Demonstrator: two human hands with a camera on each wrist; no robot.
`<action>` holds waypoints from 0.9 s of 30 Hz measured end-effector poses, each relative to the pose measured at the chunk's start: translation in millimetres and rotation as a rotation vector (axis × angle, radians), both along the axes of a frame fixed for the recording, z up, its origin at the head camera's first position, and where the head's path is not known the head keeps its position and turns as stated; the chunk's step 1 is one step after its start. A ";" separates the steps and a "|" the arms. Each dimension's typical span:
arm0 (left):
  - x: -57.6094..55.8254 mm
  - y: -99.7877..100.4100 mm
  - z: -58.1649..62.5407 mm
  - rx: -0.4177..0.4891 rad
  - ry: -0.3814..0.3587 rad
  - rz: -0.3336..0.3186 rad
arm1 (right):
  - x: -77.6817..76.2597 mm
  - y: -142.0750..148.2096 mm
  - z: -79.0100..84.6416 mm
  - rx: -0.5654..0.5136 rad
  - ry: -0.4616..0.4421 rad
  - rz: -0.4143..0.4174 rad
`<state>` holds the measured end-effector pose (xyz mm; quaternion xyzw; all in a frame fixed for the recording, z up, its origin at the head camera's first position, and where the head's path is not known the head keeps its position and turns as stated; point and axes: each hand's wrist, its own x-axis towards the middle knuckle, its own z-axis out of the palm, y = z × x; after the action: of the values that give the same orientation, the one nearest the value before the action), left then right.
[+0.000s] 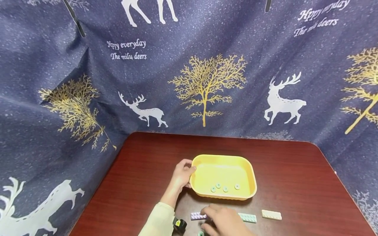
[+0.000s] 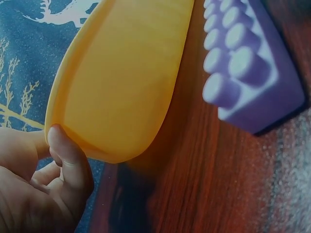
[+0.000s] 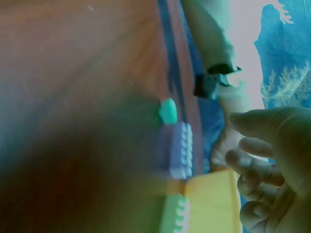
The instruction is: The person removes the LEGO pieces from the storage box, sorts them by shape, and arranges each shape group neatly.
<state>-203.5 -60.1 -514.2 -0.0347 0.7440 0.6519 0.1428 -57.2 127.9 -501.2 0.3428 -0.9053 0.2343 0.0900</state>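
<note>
The right hand, loosely bent and apparently empty, hung beside a green piece toward the near edge of the tabletop; beyond, the left hand pinched the yellow tray. A hasty reach risked knocking the purple brick.

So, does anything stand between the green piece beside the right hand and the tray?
Yes: the purple block lies between the green piece and the tray. It looks low enough to pass over.

- Dark blue cloth hanging behind and at both sides, printed with white deer, golden trees and white lettering
- Reddish-brown wood-grain table, far corners rounded
</note>
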 end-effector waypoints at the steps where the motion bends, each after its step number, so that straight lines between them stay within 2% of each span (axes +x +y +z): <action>1: 0.0 0.0 -0.2 0.000 0.001 0.001 | -1.4 1.4 2.2 -0.030 0.009 -0.014; 3: -0.1 -0.2 -0.3 0.002 -0.003 0.002 | -4.6 4.1 6.4 -0.058 0.041 -0.056; 8: 1.0 -0.9 -1.6 -0.006 -0.009 0.002 | -11.9 9.7 16.1 -0.048 0.108 -0.194; 13: 1.9 -1.4 -2.0 -0.008 -0.020 0.004 | -21.3 15.9 22.2 -0.028 0.079 -0.298; 21: 0.0 -1.4 1.6 -0.012 -0.006 0.001 | -43.7 26.0 26.2 0.009 0.097 -0.363; 27: -1.2 -0.7 2.7 -0.010 -0.014 -0.001 | -57.4 32.5 22.7 0.026 0.087 -0.373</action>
<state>-204.8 -60.7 -511.5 -0.0393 0.7462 0.6479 0.1481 -114.6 160.4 -478.5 0.1802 -0.9513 0.1868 0.1666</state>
